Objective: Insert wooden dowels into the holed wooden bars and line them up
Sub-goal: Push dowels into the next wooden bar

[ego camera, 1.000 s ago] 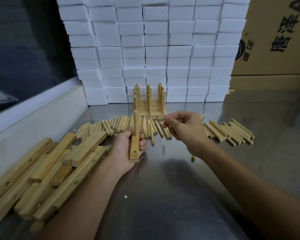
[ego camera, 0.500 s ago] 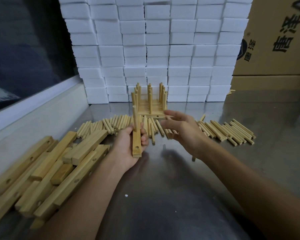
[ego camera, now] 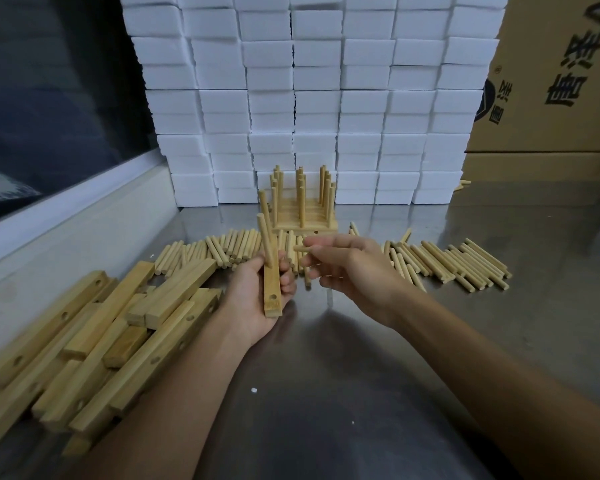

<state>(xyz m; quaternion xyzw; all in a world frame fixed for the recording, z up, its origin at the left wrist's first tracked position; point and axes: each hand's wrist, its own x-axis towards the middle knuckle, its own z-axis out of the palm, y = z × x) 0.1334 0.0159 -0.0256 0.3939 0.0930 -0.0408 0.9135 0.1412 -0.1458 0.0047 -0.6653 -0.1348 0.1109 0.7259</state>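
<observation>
Bar: gripped in left hand, 1 dowel upright in it, near hole empty.
Right hand: pinches loose dowel beside bar.
Handling: likely light, stiff, smooth; best pinched mid-length, bar held by its sides.

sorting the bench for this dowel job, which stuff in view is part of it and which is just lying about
Part of the job:
- bar in the left hand
- dowel in the right hand
- loose dowels
- pile of bars
- finished row

Just lying about:
- white blocks
- cardboard box
</observation>
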